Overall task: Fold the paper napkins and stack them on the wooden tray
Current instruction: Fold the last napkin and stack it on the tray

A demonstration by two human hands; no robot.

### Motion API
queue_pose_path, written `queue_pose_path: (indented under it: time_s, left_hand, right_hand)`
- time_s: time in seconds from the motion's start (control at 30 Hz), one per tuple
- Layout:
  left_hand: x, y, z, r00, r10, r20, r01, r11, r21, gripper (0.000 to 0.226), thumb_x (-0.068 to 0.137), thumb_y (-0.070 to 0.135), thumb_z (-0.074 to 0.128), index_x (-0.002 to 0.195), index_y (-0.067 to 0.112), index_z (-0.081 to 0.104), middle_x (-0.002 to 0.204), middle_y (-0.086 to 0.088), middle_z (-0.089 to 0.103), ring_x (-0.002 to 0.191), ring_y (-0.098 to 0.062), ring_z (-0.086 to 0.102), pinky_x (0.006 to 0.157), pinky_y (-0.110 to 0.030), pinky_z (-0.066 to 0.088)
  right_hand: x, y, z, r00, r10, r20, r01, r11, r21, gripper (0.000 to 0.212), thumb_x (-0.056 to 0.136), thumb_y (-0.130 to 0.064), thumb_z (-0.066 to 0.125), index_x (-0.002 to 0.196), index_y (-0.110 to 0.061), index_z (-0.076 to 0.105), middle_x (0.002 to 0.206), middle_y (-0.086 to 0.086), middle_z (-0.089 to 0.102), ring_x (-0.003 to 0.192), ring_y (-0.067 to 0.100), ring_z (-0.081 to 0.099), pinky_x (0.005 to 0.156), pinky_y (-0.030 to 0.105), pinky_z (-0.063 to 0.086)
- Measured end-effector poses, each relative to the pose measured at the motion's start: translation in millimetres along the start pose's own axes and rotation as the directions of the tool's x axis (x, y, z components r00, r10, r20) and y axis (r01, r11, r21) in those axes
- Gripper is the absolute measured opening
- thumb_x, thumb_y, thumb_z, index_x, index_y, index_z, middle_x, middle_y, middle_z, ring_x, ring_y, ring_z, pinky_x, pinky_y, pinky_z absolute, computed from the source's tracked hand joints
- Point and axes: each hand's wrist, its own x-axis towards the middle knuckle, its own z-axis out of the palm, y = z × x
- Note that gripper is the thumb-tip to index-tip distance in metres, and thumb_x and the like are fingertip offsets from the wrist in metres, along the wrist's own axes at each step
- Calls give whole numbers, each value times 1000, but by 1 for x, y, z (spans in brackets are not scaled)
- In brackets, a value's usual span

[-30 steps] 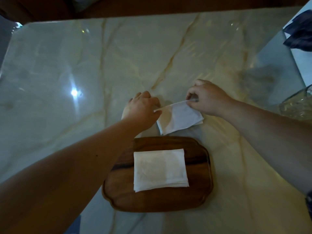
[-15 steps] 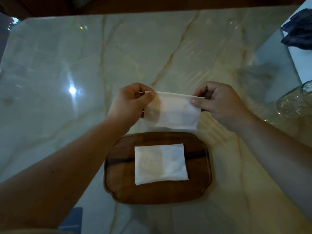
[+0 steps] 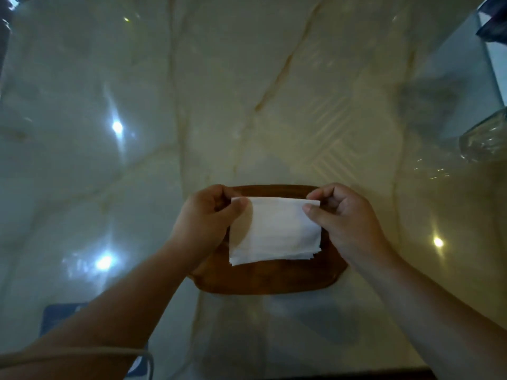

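A folded white paper napkin (image 3: 277, 229) hangs over the wooden tray (image 3: 269, 278), held by its top corners. My left hand (image 3: 204, 218) pinches the upper left corner and my right hand (image 3: 343, 218) pinches the upper right corner. The napkin covers the tray's middle. Layered white edges (image 3: 312, 256) show at its lower right; whether they belong to the napkins stacked on the tray I cannot tell. The tray is dark brown, with rounded corners, lying on the marble table.
The glossy marble table (image 3: 247, 91) reflects several lights. A clear glass jar (image 3: 485, 141) lies at the right edge. Dark cloth (image 3: 493, 23) sits at the far right corner. A blue object (image 3: 60, 314) shows below the table's near left edge.
Both hands lifted the folded napkin off the table beyond the tray and brought it toward me, over the tray. It now hides the napkin stack that was visible before.
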Motion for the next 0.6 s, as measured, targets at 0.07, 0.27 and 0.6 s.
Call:
queue_pose_path:
  time_s: [0.07, 0.27, 0.6]
  left_hand:
    - [-6, -6, 1, 1000, -14, 2, 14, 1000, 17, 14, 87, 24, 65, 73, 23, 65, 54, 9, 63, 50, -11, 63, 45, -30, 55]
    - [-11, -17, 1, 999, -12, 41, 7, 992, 123, 6, 89, 26, 63, 84, 23, 63, 74, 1, 68, 50, -15, 67, 42, -34, 57]
    - [-1, -21, 2, 1000, 25, 13, -27, 970, 243, 6, 90, 28, 60, 86, 26, 62, 80, 6, 66, 58, -12, 66, 38, -20, 49]
  right_hand:
    - [-4, 3, 5, 1000, -12, -12, 11, 997, -71, 17, 81, -3, 70, 82, -19, 64, 74, -6, 68, 68, 2, 62, 64, 13, 46]
    - [-6, 10, 12, 998, -66, 3, 64, 951, -301, 16, 82, -8, 69, 86, -22, 61, 74, -3, 64, 63, 9, 60, 57, 12, 43]
    - [-3, 9, 17, 986, -161, 38, 158, 847, -508, 14, 83, -14, 67, 86, -25, 59, 62, -12, 52, 58, 3, 51, 54, 11, 39]
